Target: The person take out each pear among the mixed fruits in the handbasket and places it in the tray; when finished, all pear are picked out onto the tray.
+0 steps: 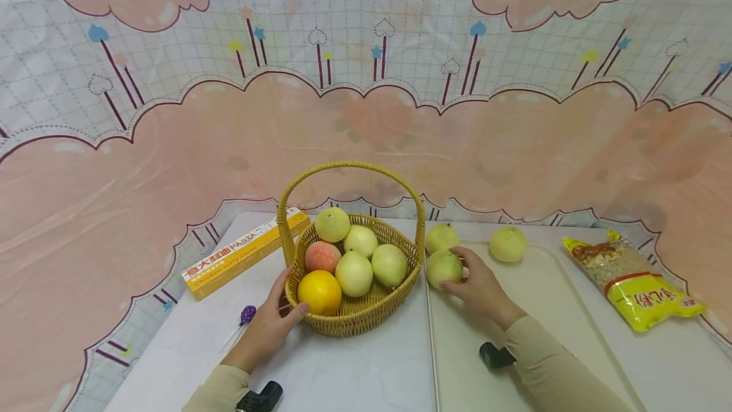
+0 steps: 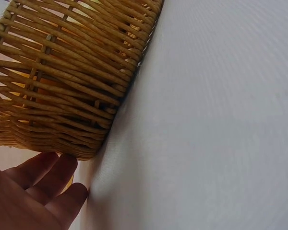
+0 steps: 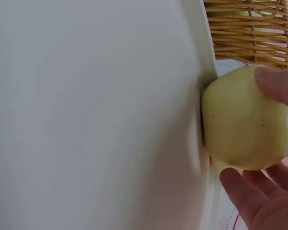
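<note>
Your right hand (image 1: 483,290) pinches a green fruit (image 1: 443,269) between thumb and fingers, the thumb tip near its six o'clock and the forefinger near its one o'clock, the palm coming in from four o'clock; in the right wrist view the thumb rests on one side and the other fingers sit bent at the opposite side, with the fruit right beside the rim of the beige tray (image 1: 549,316), though whether it is lifted clear cannot be told. A second green fruit (image 1: 442,236) sits just beyond it at twelve o'clock, and a third fruit (image 1: 508,245) lies near, between two and three o'clock, at the tray's far end. Your left hand (image 1: 270,324) holds the wicker basket (image 1: 366,320) at its eight o'clock, thumb at the rim near the orange (image 1: 318,292), the other fingers against the outer wall. The basket stands on the white table (image 1: 372,374) at nine o'clock from the held fruit, carrying the orange, a peach (image 1: 323,256) and pale green fruits (image 1: 354,274). Between nine and ten o'clock of the basket lies a box (image 1: 248,256) reading "意大利面 PASTA" and "Chicken curry"; a purple lollipop (image 1: 248,315) lies between eight and nine. Well apart from the held fruit, at three o'clock, rests a yellow bag (image 1: 635,285), its tilted characters hard to read surely
</note>
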{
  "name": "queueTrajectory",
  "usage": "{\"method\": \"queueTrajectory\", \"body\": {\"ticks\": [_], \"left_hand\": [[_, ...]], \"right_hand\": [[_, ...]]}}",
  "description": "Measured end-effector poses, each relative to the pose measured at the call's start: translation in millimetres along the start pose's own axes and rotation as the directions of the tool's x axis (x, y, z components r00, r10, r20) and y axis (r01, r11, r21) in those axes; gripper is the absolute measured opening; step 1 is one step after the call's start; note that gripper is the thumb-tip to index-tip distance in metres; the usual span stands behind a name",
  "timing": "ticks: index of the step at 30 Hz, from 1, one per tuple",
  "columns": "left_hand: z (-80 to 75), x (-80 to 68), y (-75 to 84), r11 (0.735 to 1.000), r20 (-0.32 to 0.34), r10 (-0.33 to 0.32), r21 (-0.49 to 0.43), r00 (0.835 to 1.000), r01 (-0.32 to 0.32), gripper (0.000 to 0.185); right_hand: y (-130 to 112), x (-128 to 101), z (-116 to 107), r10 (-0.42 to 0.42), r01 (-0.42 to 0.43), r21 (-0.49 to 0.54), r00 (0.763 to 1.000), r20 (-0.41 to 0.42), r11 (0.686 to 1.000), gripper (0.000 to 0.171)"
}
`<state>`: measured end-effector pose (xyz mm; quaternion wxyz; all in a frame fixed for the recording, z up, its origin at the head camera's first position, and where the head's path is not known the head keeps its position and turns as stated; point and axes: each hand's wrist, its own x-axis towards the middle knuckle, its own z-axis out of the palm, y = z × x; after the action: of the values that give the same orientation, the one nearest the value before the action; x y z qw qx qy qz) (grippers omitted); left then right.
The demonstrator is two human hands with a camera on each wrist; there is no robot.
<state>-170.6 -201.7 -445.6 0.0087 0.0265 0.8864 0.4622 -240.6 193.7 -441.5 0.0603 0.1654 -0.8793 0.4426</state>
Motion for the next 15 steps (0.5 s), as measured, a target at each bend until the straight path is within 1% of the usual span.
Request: {"method": "queueTrajectory", "body": {"ticks": [4,9,15], "left_hand": [[0.6,-0.4,-0.5,1.0,0.004,-0.002,-0.001,1.0,0.002,0.08],[0.1,-0.2,-0.4,1.0,0.0,0.0,0.007,1.0,0.0,0.079],[0.0,0.3,-1.1,1.0,-0.002,0.006,0.008,1.0,-0.006,0.079]], "right_hand": [[-1.5,-2.5,-3.4,0.024,-0.024,-0.018,1.0,0.003,1.0,0.069],[-1.7,-2.5,-6.8,0.008,-0.008,0.015,1.0,-0.022,1.0,0.061],[0.4,2.2,-4.7,0.012,-0.011,0.036,1.0,-0.025,0.999,0.061]]}}
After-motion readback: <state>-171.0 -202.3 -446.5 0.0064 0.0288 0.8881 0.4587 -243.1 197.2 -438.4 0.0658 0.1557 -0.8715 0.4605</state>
